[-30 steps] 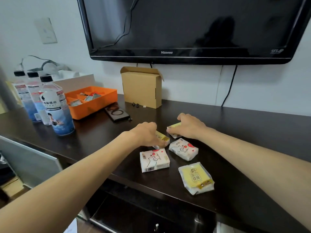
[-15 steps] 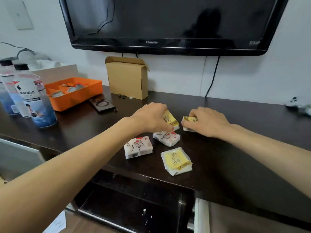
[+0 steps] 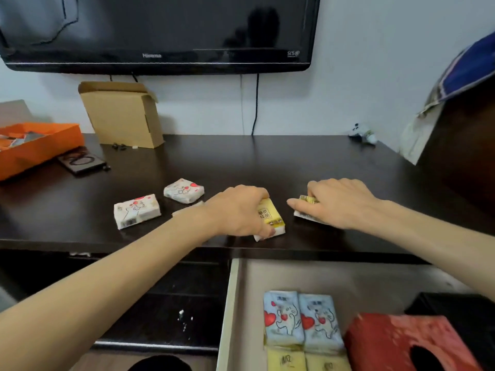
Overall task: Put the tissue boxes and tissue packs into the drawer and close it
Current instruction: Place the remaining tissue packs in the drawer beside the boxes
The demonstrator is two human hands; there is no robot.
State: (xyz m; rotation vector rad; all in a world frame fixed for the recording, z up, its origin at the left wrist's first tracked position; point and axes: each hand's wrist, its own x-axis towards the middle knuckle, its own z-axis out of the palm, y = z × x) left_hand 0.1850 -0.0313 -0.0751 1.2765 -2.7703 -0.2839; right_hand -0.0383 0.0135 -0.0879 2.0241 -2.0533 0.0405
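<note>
My left hand (image 3: 237,210) grips a yellow tissue pack (image 3: 270,218) just above the dark table's front edge. My right hand (image 3: 338,203) is closed on another yellow tissue pack (image 3: 308,208), mostly hidden under the fingers. Two white packs with red hearts (image 3: 136,211) (image 3: 184,190) lie on the table to the left; a further pack (image 3: 187,208) peeks out behind my left forearm. Below, the open drawer (image 3: 233,303) holds two blue heart packs (image 3: 301,321), two yellow packs (image 3: 308,361) and a red tissue box (image 3: 407,344).
A cardboard box (image 3: 123,115) stands at the back under the wall-mounted TV (image 3: 160,30). An orange tray (image 3: 37,145) and a black phone (image 3: 81,163) sit far left. A small white object (image 3: 363,132) lies at the back right. A dark cabinet (image 3: 466,156) rises at right.
The view has swung right and down, revealing the open drawer. Both hands have carried their yellow packs right and toward the table's front edge, away from the white packs.
</note>
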